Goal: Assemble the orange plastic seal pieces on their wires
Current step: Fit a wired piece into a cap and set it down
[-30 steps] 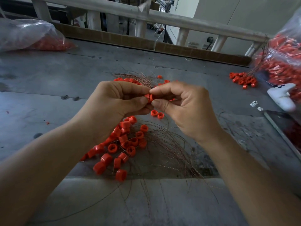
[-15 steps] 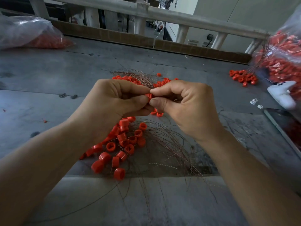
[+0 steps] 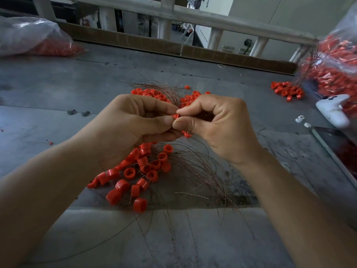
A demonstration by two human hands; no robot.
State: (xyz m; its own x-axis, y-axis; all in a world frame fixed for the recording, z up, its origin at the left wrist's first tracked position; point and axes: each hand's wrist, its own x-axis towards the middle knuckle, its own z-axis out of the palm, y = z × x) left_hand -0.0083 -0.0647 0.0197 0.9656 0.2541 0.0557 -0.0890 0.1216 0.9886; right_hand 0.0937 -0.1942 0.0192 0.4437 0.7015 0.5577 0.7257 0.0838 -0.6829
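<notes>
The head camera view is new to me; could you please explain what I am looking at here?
No machine here: a person wears the camera on the head, looking down at two bare hands. The left hand and right hand together pinch one orange piece. Under them, on the grey table, lie a pile of orange caps and a tangle of thin wires. A smaller heap sits far right beside a clear bag of orange parts; another bag lies far left. A white controller rests at the right edge.

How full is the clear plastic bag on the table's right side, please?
Well filled: the clear plastic bag bulges with orange seal pieces; its top is out of frame.
</notes>
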